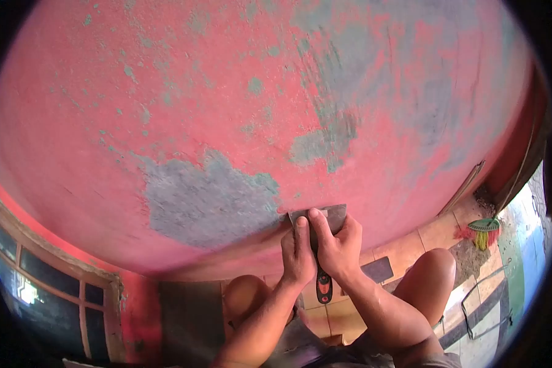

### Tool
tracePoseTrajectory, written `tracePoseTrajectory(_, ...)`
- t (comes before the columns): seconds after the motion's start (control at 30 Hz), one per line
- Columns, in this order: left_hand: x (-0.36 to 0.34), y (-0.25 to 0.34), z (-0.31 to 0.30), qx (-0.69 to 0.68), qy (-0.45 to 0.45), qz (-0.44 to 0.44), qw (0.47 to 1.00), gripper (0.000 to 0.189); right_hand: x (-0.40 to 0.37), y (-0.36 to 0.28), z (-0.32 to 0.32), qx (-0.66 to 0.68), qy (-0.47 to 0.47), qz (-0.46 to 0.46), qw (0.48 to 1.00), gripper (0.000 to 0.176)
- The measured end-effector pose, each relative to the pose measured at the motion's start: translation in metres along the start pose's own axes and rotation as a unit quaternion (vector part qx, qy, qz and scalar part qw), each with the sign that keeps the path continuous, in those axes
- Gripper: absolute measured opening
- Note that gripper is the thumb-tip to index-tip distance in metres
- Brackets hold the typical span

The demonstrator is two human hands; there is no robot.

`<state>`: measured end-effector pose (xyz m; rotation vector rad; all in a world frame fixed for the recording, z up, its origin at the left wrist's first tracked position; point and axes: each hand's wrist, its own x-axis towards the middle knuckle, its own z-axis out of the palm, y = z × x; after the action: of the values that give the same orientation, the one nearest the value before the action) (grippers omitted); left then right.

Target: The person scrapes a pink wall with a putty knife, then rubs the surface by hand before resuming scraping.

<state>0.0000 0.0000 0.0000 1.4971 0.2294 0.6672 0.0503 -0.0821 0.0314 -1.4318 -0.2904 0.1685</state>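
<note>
Both my hands are wrapped round a wide-bladed scraper (324, 288) with a black and red handle. My left hand (299, 257) closes on its left side, thumb pointing up along the blade. From the other side my right hand (338, 245) grips it, thumb pressed on the blade's face. The blade's straight edge is right at the pink painted wall (196, 116). Just left of the blade lies a large bare grey patch (211, 199) with ragged, greenish paint edges. Higher up, more scraped grey-green areas (325, 116) show through the pink.
A broom (484, 227) with red and yellow bristles stands at the right, near a heap of debris (470, 257). A dark flat piece (377, 270) lies on the tiled floor (405, 242) by my bent knees. At lower left is a framed window (49, 288).
</note>
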Motion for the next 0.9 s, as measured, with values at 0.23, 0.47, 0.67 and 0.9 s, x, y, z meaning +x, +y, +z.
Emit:
tracePoseTrajectory(0.23, 0.001, 0.007, 0.001, 0.034, -0.005, 0.003, 0.999, 0.051, -0.002, 0.002, 0.006, 0.024, 0.011, -0.016, 1.000, 0.028)
tracePoseTrajectory(0.47, -0.002, 0.004, 0.004, 0.003, 0.009, -0.010, 1.000, 0.049, -0.002, 0.000, 0.002, 0.016, 0.017, -0.009, 1.000, 0.029)
tracePoseTrajectory(0.67, 0.003, 0.010, 0.008, -0.018, 0.022, -0.008, 1.000, 0.053, 0.000, -0.012, 0.001, -0.017, 0.015, -0.033, 0.999, 0.029)
tracePoseTrajectory(0.9, 0.000, -0.004, 0.002, 0.022, 0.005, 0.005, 1.000, 0.045, -0.002, 0.000, 0.002, -0.002, 0.024, -0.031, 0.999, 0.028)
